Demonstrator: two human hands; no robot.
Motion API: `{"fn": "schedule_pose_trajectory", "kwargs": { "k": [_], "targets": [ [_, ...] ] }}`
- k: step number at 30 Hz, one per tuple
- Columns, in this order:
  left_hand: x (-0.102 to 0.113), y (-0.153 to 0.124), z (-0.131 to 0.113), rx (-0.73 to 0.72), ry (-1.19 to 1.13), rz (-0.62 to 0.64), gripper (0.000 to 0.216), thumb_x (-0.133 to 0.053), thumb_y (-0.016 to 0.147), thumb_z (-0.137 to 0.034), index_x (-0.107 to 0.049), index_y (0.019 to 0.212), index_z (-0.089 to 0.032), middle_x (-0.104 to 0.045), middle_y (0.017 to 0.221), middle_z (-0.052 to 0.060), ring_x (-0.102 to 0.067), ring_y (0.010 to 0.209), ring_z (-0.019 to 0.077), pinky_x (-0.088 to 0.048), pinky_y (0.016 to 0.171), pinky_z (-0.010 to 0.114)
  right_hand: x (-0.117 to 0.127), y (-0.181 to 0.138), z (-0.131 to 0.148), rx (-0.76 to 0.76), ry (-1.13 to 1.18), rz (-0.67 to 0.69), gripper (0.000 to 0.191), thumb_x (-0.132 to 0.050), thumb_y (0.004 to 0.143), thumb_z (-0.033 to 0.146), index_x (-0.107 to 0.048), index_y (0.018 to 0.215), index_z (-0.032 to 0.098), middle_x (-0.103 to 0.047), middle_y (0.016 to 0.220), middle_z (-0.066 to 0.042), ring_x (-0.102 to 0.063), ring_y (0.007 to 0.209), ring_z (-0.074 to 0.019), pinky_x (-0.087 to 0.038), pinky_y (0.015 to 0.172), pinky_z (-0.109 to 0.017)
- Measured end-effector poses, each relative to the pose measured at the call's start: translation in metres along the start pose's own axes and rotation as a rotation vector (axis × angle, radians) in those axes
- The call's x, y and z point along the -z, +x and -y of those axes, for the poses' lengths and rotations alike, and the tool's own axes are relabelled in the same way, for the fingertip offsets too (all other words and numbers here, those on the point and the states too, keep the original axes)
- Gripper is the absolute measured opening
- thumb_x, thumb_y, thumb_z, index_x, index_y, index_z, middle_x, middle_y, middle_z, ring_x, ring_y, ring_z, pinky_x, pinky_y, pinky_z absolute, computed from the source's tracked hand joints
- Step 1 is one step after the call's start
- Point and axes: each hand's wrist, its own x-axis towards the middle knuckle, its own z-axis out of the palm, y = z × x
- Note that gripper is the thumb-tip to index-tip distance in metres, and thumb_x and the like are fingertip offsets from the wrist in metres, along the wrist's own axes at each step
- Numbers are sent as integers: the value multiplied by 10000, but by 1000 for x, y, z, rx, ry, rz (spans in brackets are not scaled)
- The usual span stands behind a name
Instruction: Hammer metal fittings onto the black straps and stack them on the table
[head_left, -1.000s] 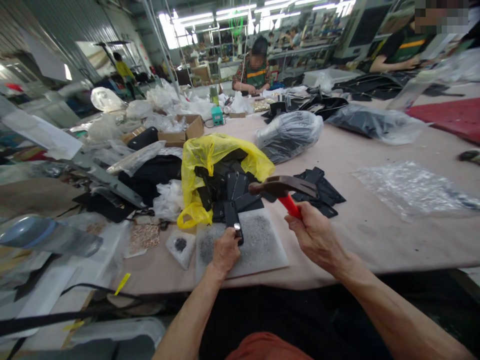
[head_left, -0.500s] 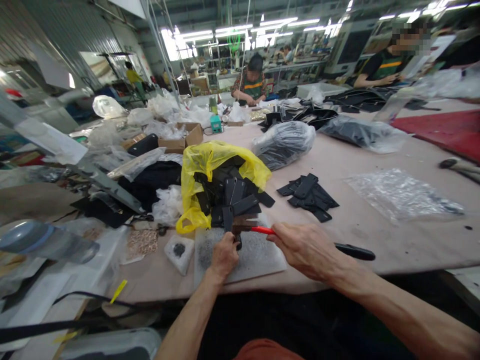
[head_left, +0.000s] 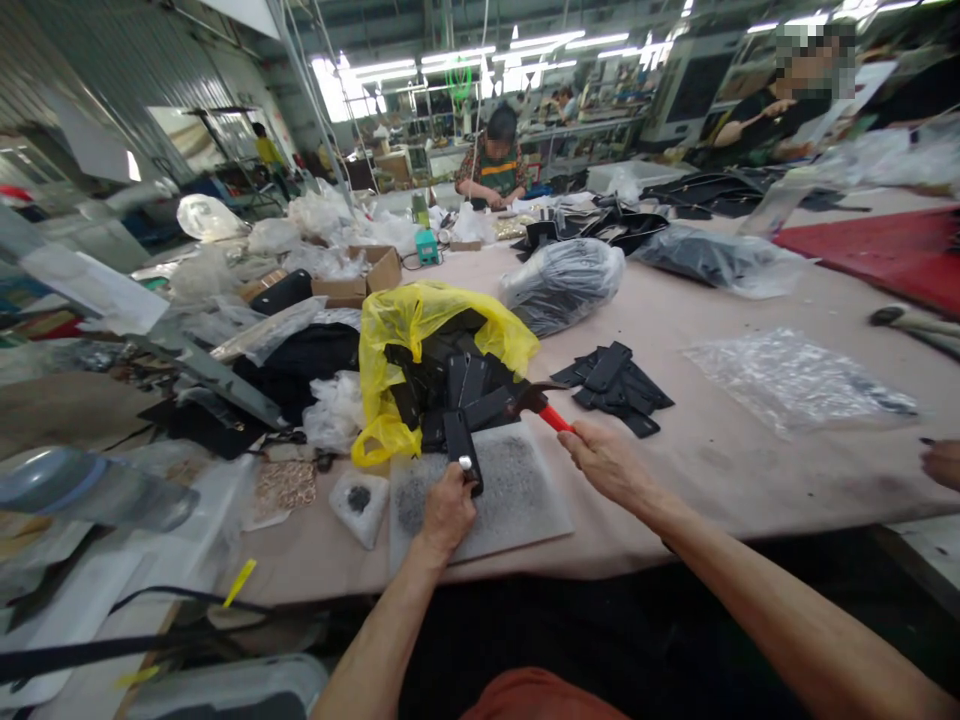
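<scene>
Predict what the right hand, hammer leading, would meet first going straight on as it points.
The hammer in the right hand would probably meet the black pieces spilling from the yellow bag; depth is unclear.

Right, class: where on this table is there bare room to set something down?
Bare table shows between the flat clear bag and the near edge, and between that bag and the black pile. At left, it's crowded around the yellow bag and box; the left hand and a black piece cover part of the board.

I see hammer (head_left: pixel 547 411), red hdl, dk head, up in air to rt of blk strip (head_left: pixel 459 435); strip's on grey slab (head_left: pixel 517 490), silver-topped tool (head_left: pixel 466 463) at nr end.
</scene>
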Motion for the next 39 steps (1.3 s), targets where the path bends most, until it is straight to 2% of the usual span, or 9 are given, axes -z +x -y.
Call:
{"fn": "schedule_pose_trajectory", "kwargs": {
  "k": [4, 6, 10, 15, 21, 28, 31, 35, 39],
  "targets": [
    [-1, 0, 3, -18, -14, -6, 194, -488, 868, -144, -620, 1009, -170, -705, 908, 108, -692, 833, 260, -554, 725, 346, -32, 9, -51, -133, -91, 4, 341, -356, 964, 342, -597, 791, 172, -629, 677, -59, -568, 605, -174, -385, 556, -278],
    [-1, 0, 5, -31, -19, -25, 202, -487, 868, -142, -626, 1011, -169, -713, 941, 108, -693, 871, 265, -566, 757, 368, -41, 8, -54, -118, -126, -35, 269, -422, 941, 300, -628, 958, 128, -668, 891, -142, -607, 779, -229, -428, 664, -329],
    [0, 1, 7, -10, -22, -26, 214, -490, 867, -141, -644, 1009, -179, -722, 990, 85, -690, 952, 250, -572, 836, 398, -58, 8, -14, 97, -73, -44, 356, -493, 912, 203, -561, 1261, 179, -576, 1282, -133, -527, 1130, -252, -399, 929, -374],
    [4, 6, 2, 82, -61, -18, 206, -485, 869, -185, -662, 972, -167, -732, 964, 101, -697, 936, 248, -566, 842, 397, -96, 12, 46, 333, 15, 121, 310, -554, 874, 172, -634, 1170, 221, -645, 1113, -73, -530, 1046, -239, -393, 858, -361],
    [10, 11, 3, 538, -231, -179, 221, -491, 889, -338, -622, 931, -166, -724, 841, 90, -707, 678, 228, -569, 617, 335, -114, 8, 51, 362, -87, 137, 256, -613, 858, 232, -670, 1108, 241, -624, 1093, -70, -492, 1003, -247, -337, 813, -375],
    [14, 0, 16, 465, -35, -245, 237, -511, 851, -371, -650, 841, -179, -731, 820, 113, -701, 815, 276, -547, 723, 376, -117, 9, 50, 250, -55, 117, 218, -598, 871, 253, -660, 1079, 239, -620, 1085, -72, -507, 1026, -249, -345, 848, -380],
    [15, 0, 14, 449, -19, -255, 258, -494, 852, -382, -658, 831, -184, -732, 799, 110, -699, 788, 272, -541, 702, 365, -120, 27, 59, 94, -70, 12, 396, -633, 856, 389, -592, 1191, 184, -607, 1159, -131, -500, 1091, -297, -352, 901, -416],
    [16, 4, 10, 505, -68, -222, 315, -465, 834, -416, -664, 855, -173, -738, 826, 128, -700, 813, 288, -537, 711, 371, -126, 60, 82, -50, -2, 54, 608, -709, 765, 419, -530, 1276, 145, -582, 1251, -177, -459, 1193, -345, -305, 990, -472],
    [18, 4, 17, 614, -76, -167, 380, -444, 812, -480, -655, 881, -172, -741, 884, 146, -692, 897, 314, -528, 756, 382, -129, 83, 98, -139, 51, 46, 365, -660, 760, 261, -642, 1110, 160, -686, 1078, -129, -578, 1047, -284, -372, 907, -405]
  ]
}}
